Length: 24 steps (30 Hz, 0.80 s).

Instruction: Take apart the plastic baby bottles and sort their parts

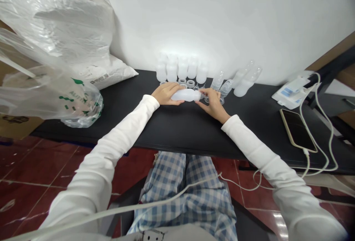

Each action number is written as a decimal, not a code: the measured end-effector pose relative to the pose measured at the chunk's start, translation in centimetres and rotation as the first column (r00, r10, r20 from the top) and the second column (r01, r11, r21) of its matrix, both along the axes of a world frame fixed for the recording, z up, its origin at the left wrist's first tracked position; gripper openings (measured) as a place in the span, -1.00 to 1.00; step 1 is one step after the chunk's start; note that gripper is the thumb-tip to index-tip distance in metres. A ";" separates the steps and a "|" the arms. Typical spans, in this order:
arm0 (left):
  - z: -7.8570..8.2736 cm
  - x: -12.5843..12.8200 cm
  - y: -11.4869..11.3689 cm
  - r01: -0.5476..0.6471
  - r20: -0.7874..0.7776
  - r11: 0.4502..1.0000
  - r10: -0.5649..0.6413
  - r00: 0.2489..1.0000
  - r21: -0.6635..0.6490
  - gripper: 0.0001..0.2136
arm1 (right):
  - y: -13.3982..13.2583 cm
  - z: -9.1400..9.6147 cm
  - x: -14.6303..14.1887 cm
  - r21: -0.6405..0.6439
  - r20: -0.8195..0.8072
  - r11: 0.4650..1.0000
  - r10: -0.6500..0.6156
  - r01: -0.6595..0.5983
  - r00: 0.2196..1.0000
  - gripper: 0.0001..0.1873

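Observation:
A milky, translucent baby bottle lies sideways in the air above the black table, between my hands. My left hand is wrapped round its base end. At the neck end, the thumb and fingers of my right hand pinch the bottle's top; a clear part there is partly hidden by the fingers. Just behind are clear rings and several clear nipples or small caps, partly covered by my hands. Several bottles stand upright in a group near the wall. Stacked clear covers stand to the right of them.
Two bottles with domed clear covers stand right of the stacks. A phone on a charging cable and a white power strip lie at the right. Plastic bags crowd the left. A cable crosses my lap.

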<state>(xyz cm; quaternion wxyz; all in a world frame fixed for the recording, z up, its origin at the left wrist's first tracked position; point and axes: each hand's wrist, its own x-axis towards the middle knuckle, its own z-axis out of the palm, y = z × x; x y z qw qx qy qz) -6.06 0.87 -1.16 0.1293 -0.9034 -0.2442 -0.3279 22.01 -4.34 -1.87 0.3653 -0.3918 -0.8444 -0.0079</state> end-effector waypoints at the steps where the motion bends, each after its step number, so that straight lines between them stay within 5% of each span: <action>1: 0.0 -0.1 0.0 -0.004 0.000 1.000 0.004 1.000 0.003 -0.49 | 0.0 0.0 0.0 -0.008 0.008 1.000 -0.002 0.002 1.000 -0.55; 12: -0.3 0.2 0.2 0.047 -0.002 0.993 -0.047 0.999 0.105 -0.46 | 0.0 0.3 0.4 -0.048 0.100 0.998 -0.043 0.048 0.994 -0.53; 24: -0.4 0.6 0.2 0.077 -0.022 0.987 -0.074 0.997 0.145 -0.45 | 0.3 0.2 0.2 -0.115 -0.017 0.992 -0.048 0.045 0.999 -0.52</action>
